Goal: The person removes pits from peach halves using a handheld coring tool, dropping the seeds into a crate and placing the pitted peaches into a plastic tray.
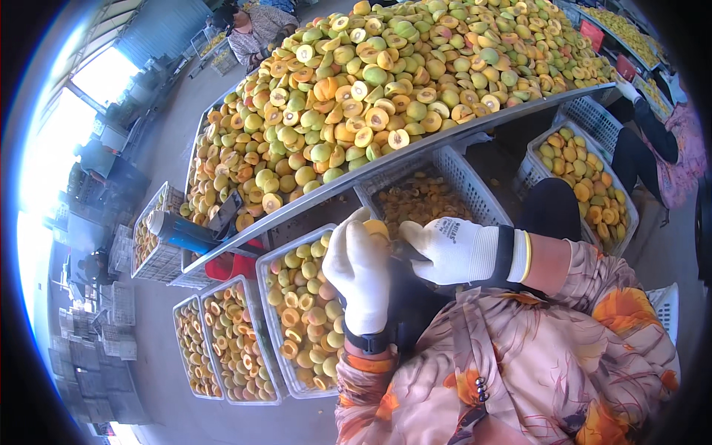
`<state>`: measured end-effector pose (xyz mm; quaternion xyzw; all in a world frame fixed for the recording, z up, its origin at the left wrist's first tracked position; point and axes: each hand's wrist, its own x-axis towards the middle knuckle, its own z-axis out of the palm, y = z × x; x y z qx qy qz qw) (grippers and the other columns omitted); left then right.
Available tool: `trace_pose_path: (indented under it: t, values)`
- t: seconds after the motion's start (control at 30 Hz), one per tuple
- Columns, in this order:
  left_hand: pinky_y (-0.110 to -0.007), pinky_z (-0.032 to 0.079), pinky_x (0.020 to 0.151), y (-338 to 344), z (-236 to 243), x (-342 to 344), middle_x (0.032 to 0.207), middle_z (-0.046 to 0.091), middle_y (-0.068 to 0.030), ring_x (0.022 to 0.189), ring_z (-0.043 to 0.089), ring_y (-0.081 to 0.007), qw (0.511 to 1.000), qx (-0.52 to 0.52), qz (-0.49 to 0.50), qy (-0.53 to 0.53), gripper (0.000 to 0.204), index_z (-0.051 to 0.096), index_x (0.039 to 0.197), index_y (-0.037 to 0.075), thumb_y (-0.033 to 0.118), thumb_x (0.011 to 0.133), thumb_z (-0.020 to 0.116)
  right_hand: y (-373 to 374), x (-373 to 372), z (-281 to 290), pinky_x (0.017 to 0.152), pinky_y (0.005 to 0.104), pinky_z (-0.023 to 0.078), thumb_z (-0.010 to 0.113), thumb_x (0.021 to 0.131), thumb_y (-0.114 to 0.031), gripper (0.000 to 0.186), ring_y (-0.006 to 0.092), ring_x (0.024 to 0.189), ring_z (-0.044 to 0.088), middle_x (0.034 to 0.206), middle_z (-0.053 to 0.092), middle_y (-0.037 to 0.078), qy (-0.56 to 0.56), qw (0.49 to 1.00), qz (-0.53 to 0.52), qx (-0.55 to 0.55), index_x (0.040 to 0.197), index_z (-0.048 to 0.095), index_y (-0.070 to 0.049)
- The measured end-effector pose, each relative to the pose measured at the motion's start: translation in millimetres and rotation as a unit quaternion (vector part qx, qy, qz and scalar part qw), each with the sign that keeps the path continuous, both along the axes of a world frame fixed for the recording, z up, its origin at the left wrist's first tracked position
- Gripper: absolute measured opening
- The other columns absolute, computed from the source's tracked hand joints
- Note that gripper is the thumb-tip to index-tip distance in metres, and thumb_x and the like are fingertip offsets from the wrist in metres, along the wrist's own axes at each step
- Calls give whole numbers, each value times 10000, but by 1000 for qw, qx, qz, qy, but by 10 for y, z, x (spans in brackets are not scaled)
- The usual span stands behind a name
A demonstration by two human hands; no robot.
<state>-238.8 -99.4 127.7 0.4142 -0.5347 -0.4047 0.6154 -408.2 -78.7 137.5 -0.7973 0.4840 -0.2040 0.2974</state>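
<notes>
White gloves cover both of my hands. My left hand (357, 263) is closed round a yellow apricot (377, 229), which shows at its fingertips. Just to the right, my right hand (454, 251) points its bent fingers and thumb toward the fruit. The fingers look pinched together, but whatever they grip is hidden. Beneath and beyond my hands, a grey crate (482, 194) holds a brown heap of what look like pits (423, 196). Ahead rises a large table (319, 202) piled with halved apricots (378, 119), cut faces and hollows showing.
Crates of apricots (304, 311) stand at my left, and another crate (582, 185) stands at the right. A blue bottle (182, 231) lies on the table's left corner. A co-worker (678, 148) sits at the right; another person (256, 33) is at the far side. Stacked crates (119, 319) stand far left.
</notes>
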Motion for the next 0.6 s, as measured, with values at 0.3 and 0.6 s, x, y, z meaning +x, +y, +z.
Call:
trace_pose_path:
  t: [0.3,0.6]
  values:
    - [-228,481,697,88,143,-94,839,698,-49,740,601,-83,996,73,-42,15,370,732,1010,-37,295,1023,570,103,8,-188,581,500,509,626,896,-187,258,425,703,663,748,659,195,-61,998,3,-21,1046,492,-26]
    - [-246,511,730,-107,33,-44,909,725,-62,820,651,-118,984,21,-175,-1,392,727,1065,-29,326,1009,569,49,-157,-91,563,323,486,723,836,-190,246,167,605,611,696,619,59,-204,936,25,285,951,617,1]
